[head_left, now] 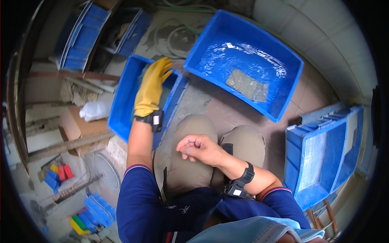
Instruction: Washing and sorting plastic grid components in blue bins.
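My left hand [154,87] wears a long yellow rubber glove and reaches over a narrow blue plastic bin [121,101] at the left. Its fingers are stretched out and slightly apart, near the bin's far end, with nothing seen in them. Bare, my right hand [198,149] hovers above my lap with the fingers curled in; whether anything small is inside I cannot make out. Ahead to the right stands a large blue tub [243,18] of rippling water. A greyish, see-through, flat-looking piece [248,85] lies in that water close to the near side.
Stacked blue crates [316,158] stand at my right. On the left, a shelf holds more blue bins [85,36], with a white jug [96,110] and a cardboard box [81,127] below. A pale hose [176,40] coils behind the bins. A round-based stand [106,172] is at lower left.
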Tool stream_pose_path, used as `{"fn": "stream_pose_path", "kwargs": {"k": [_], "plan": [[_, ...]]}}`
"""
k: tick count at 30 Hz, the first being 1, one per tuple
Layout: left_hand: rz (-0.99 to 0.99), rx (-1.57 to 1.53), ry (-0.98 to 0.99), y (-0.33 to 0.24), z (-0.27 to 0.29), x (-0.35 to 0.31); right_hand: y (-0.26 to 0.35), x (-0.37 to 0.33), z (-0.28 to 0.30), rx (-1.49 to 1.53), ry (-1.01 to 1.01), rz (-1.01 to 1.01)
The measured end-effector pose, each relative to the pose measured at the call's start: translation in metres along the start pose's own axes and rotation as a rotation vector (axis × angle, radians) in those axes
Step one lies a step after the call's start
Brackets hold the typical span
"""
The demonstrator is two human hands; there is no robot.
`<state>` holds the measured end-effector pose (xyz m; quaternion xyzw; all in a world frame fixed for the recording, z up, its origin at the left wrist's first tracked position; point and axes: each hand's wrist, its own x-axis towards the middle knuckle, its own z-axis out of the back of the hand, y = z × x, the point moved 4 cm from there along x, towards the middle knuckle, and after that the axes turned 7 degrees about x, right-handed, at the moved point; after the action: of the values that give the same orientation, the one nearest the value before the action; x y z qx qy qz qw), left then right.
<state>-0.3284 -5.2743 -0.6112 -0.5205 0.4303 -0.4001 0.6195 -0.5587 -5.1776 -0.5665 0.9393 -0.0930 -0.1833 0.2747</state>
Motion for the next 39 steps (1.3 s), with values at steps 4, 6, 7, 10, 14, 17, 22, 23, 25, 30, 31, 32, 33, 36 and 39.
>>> {"fn": "stream_pose_path", "kwargs": {"k": [4, 6, 7, 10, 14, 17, 22, 23, 25, 30, 31, 32, 33, 36, 39], "plan": [[0.295, -0.137, -0.452, 0.04, 0.122, -0.083, 0.002, 0.003, -0.002, -0.027, -0.012, -0.071], [0.437, -0.085, -0.572, 0.077, 0.177, -0.129, 0.005, 0.002, -0.003, -0.009, -0.013, -0.065], [0.517, -0.067, -0.632, 0.094, 0.197, -0.152, 0.004, 0.003, -0.002, 0.015, -0.017, -0.063], [0.671, 0.005, -0.79, 0.126, 0.238, -0.209, -0.002, 0.013, -0.004, 0.071, -0.01, -0.069], [0.749, 0.069, -0.797, 0.145, 0.239, -0.227, -0.007, 0.021, -0.004, 0.092, -0.016, -0.108], [0.834, 0.164, -0.679, 0.154, 0.24, -0.216, -0.006, 0.023, -0.005, 0.089, -0.028, -0.115], [0.759, 0.673, -0.507, 0.159, 0.237, -0.177, -0.009, 0.03, -0.009, 0.1, -0.059, -0.126], [0.627, 0.977, -0.481, 0.159, 0.236, -0.17, -0.01, 0.032, -0.011, 0.096, -0.055, -0.129], [0.67, 0.929, -0.34, 0.164, 0.21, -0.148, -0.012, 0.034, -0.007, 0.081, -0.083, -0.128], [0.67, 1.325, -0.046, 0.175, 0.154, -0.121, -0.017, 0.036, -0.009, 0.071, -0.072, -0.142], [0.664, 1.321, -0.041, 0.179, 0.147, -0.116, -0.017, 0.036, -0.008, 0.069, -0.08, -0.139], [0.808, 1.231, -0.124, 0.184, 0.147, -0.116, -0.017, 0.035, -0.009, 0.073, -0.075, -0.14], [0.947, 1.134, -0.205, 0.189, 0.148, -0.117, -0.016, 0.033, -0.01, 0.077, -0.072, -0.14], [0.921, 1.253, -0.32, 0.205, 0.168, -0.119, -0.017, 0.033, -0.013, 0.074, -0.052, -0.14], [0.952, 1.121, -0.197, 0.209, 0.176, -0.113, -0.016, 0.031, -0.01, 0.068, -0.052, -0.135]]}}
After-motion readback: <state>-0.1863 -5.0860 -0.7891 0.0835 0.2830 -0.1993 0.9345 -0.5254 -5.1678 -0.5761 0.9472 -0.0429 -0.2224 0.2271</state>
